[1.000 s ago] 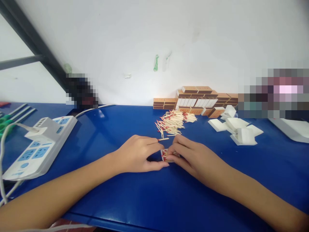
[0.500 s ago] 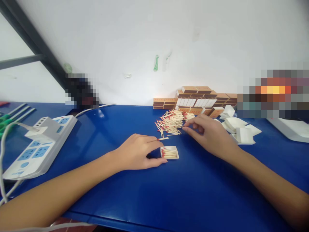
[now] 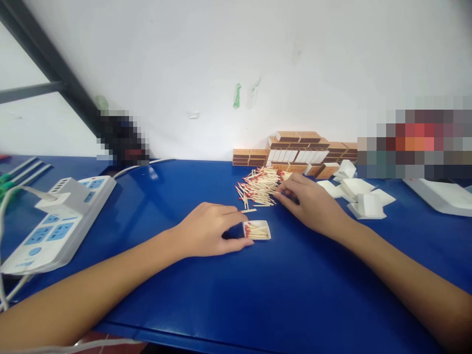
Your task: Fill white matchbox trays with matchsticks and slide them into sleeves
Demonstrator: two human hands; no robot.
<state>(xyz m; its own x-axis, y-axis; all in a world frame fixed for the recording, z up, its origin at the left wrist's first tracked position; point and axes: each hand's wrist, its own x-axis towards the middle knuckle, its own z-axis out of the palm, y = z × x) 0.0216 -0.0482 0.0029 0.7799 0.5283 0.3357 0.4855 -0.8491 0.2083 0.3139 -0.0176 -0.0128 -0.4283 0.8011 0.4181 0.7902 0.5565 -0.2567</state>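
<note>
A small white matchbox tray (image 3: 262, 237), partly filled with red-headed matches, lies on the blue table. My left hand (image 3: 208, 230) rests flat-wristed at its left end, thumb and forefinger closed on the tray's two sides. Behind the tray is a loose heap of matches (image 3: 260, 186). At the heap's right edge, my right hand (image 3: 308, 199) pinches at matches with thumb and forefinger; how many are between the fingertips cannot be made out. A few single matches (image 3: 248, 211) lie between heap and tray.
Brown matchboxes (image 3: 298, 142) are stacked against the white wall. Several white trays (image 3: 356, 187) lie to the right of my right hand. A white power strip (image 3: 70, 221) with cables stands at the left, near green-handled tools (image 3: 7, 184). A white object (image 3: 438, 196) sits far right.
My right hand has moved slightly left and its thumb and forefinger have come in at the heap's edge. My left hand stays by the tray. The view has shifted a little.
</note>
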